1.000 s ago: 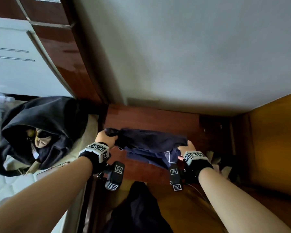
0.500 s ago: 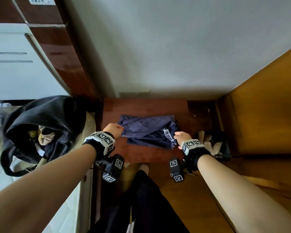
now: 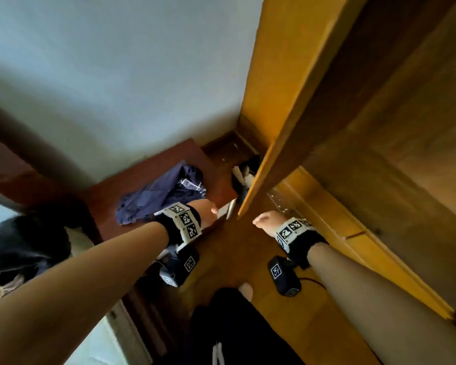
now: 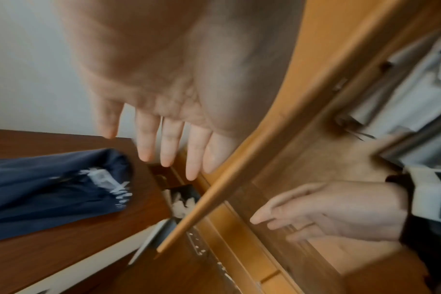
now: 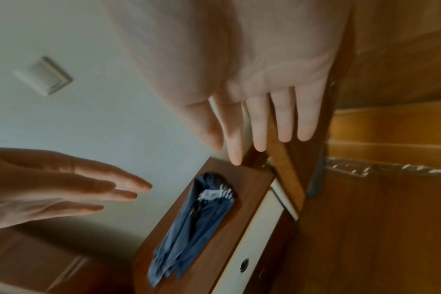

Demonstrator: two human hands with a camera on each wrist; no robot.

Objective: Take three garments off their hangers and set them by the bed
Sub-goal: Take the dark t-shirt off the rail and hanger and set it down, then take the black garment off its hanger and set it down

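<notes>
Now: garment down, hands free

Navy garment [image 3: 159, 197] lying crumpled on reddish-brown nightstand [image 3: 153, 164], against white wall. Left hand [image 4: 164, 111] and right hand [image 5: 252, 95] both empty, fingers straight and spread, clear of cloth, near yellow wooden door edge [image 3: 274, 154].

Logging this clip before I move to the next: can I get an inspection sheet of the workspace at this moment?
Surface: reddish-brown nightstand top, against the white wall.
Job's things: navy garment lies crumpled on the nightstand, off any hanger; no hand touches it.
Clutter: dark bag on the bed at left; dark and white items on the floor behind the door.
Grippers: left hand empty, fingers straight; right hand empty, fingers straight.
Cables: thin cable at the right wrist camera unit.
Surroundings: yellow wooden wardrobe door standing open; wall switch; wooden floor.
</notes>
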